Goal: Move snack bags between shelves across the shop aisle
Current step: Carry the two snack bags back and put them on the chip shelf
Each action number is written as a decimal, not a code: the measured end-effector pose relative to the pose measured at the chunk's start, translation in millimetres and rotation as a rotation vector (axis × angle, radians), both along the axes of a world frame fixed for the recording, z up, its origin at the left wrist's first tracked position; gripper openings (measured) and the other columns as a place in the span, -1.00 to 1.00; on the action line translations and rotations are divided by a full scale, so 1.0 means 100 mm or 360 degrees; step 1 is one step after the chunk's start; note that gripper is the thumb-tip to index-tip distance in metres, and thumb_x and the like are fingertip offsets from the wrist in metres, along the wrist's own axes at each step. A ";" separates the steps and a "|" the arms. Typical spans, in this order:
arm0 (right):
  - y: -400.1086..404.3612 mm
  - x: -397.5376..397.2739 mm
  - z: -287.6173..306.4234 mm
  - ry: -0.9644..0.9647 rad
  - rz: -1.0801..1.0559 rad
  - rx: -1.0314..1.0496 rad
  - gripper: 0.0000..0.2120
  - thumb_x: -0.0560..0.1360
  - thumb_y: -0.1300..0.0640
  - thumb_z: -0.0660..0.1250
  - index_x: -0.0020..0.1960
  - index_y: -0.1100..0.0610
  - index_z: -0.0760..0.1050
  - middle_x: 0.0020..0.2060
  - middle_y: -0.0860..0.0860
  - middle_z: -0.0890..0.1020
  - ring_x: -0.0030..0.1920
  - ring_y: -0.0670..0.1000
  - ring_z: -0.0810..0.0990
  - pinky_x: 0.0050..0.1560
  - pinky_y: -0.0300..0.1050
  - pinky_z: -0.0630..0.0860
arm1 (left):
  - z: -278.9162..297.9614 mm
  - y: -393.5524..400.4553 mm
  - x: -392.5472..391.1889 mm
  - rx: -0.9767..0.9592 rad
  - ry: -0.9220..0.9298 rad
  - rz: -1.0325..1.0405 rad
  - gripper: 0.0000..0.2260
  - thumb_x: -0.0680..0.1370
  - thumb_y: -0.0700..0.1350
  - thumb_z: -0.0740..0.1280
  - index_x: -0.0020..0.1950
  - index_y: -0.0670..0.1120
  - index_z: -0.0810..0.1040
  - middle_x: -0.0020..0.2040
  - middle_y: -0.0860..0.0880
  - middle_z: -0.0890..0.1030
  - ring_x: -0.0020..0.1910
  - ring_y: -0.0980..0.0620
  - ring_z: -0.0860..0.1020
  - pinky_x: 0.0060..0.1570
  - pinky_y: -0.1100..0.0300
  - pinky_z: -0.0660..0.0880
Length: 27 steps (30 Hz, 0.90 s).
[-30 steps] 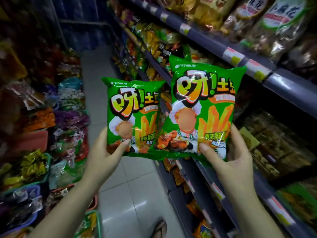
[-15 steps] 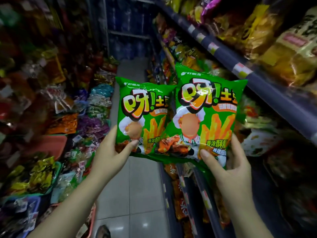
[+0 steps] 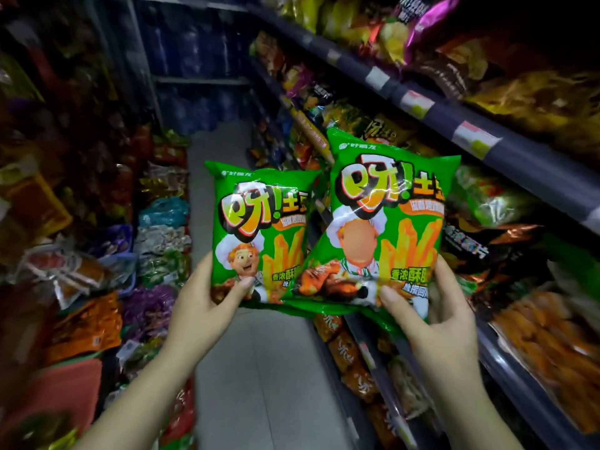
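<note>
In a dim, narrow shop aisle with a pale tiled floor (image 3: 259, 368), the left hand (image 3: 201, 313) grips one glossy green snack bag (image 3: 259, 235). The right hand (image 3: 435, 323) clasps a matching green bag (image 3: 386, 219), both upright beside the packed grey metal shelves (image 3: 519, 157).

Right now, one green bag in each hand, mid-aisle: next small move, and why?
Probably swing both toward the left-side shelves. The left hand grips the left green bag, the right hand the right green bag; both hang over the aisle floor, next to the right-side shelf.
</note>
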State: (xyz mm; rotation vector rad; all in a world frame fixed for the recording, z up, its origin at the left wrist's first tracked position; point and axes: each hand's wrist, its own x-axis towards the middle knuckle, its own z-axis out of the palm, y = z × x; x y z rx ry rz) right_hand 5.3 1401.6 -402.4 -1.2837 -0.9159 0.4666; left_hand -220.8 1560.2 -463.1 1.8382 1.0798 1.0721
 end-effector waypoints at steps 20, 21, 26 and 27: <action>4.07 0.88 -0.05 -0.0203 -0.0053 -0.0045 -0.52 0.36 -0.02 0.53 0.24 -0.25 0.52 0.11 -0.29 0.65 0.09 -0.29 0.62 -0.02 -0.46 0.51 | -0.15 3.94 0.77 -0.0119 -0.0068 -0.0005 -0.57 0.43 0.23 0.36 0.27 0.23 0.43 0.08 0.23 0.65 0.02 0.20 0.64 -0.05 0.13 0.60; 4.24 0.91 -0.06 -0.0198 -0.0050 -0.0050 -0.50 0.35 -0.03 0.53 0.27 -0.18 0.51 0.12 -0.24 0.66 0.10 -0.25 0.62 0.00 -0.44 0.51 | -0.16 4.13 0.81 -0.0110 -0.0060 0.0009 -0.58 0.42 0.24 0.36 0.26 0.24 0.44 0.07 0.25 0.64 0.01 0.23 0.63 -0.08 0.21 0.58; 5.14 1.00 -0.16 -0.0123 -0.0189 -0.0092 -0.48 0.29 -0.08 0.55 0.21 -0.29 0.52 0.11 -0.18 0.67 0.09 -0.17 0.65 0.03 -0.19 0.62 | -0.21 5.18 1.05 -0.0132 -0.0073 -0.0074 -0.59 0.43 0.22 0.39 0.25 0.20 0.45 0.06 0.31 0.62 -0.02 0.29 0.61 -0.09 0.19 0.57; 5.32 1.02 -0.18 -0.0110 -0.0225 -0.0101 -0.48 0.27 -0.10 0.56 0.19 -0.31 0.52 0.11 -0.18 0.67 0.08 -0.16 0.66 0.05 -0.10 0.63 | -0.22 5.40 1.11 -0.0137 -0.0077 -0.0122 -0.62 0.44 0.20 0.40 0.23 0.19 0.47 0.06 0.32 0.62 -0.02 0.30 0.61 -0.09 0.26 0.57</action>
